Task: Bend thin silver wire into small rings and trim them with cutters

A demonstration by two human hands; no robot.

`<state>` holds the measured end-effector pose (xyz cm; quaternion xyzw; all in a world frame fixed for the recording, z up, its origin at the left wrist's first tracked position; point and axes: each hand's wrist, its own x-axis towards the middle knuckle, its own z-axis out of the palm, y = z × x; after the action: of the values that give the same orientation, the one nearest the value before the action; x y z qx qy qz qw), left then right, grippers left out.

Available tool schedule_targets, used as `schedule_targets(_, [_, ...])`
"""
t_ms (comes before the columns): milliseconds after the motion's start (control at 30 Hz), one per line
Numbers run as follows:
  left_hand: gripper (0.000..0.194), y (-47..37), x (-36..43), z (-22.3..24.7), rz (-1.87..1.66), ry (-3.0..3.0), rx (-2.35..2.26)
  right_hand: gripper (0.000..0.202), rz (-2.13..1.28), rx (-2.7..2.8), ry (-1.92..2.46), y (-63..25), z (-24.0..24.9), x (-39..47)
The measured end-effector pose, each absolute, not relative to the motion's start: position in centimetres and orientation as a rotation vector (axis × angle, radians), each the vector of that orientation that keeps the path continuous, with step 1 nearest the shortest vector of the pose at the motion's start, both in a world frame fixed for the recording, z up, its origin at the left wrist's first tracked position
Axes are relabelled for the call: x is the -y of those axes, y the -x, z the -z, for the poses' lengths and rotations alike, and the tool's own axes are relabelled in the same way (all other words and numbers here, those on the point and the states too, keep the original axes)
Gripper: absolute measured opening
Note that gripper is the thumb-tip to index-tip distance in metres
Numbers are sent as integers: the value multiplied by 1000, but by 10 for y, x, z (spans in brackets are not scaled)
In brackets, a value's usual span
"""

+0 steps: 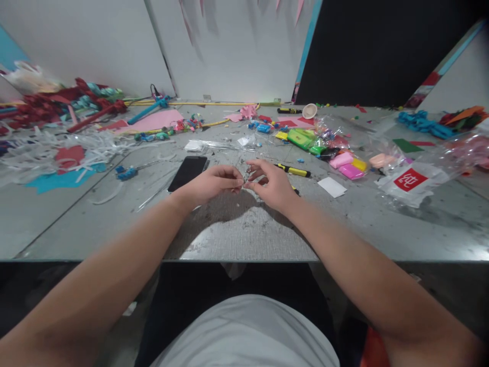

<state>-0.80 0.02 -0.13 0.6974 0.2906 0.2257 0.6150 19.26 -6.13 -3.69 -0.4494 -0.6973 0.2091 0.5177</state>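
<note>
Both hands meet over the middle of the table, with a small silvery, partly clear piece [247,173] between their fingertips; its kind is too small to tell. My left hand [217,181] pinches its lower left side with thumb and index finger. From the right, my right hand [269,183] closes thumb and fingers on the same piece. A dark phone [188,172] lies flat just beyond my left wrist. Behind my right hand is a yellow and black pen-like tool [296,171], partly hidden by the fingers.
Packets of coloured clay [303,138] lie at back right, with a white paper square [332,187] and a plastic bag with a red label [408,181] nearer. White paper strips [34,153] and red twisted paper [38,109] pile up at left. The table's front edge [240,261] runs before me.
</note>
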Motion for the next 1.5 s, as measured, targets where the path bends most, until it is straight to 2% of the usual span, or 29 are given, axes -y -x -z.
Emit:
schedule_targets(367, [10,5,5,-1,-473,-1558,-641,41,-300,1882,1018,-194,29,70])
schedule_targets(533, [7,6,5,-4,-471,-1640,-668,25,-219,1987,968,-193,26,71])
schedule_targets(733, [7,4,9,-8,-449,-1735,-723,17,-294,2063,1034,-192,29,68])
schedule_targets(1133, [5,3,10,-12,-387,-1810,-708,19,-448,2032,1030,-188,29,70])
schedule_targets(1500, [7,2,9,-11,-449,-1911,-653,21,-328,1987,1044,-182,26,71])
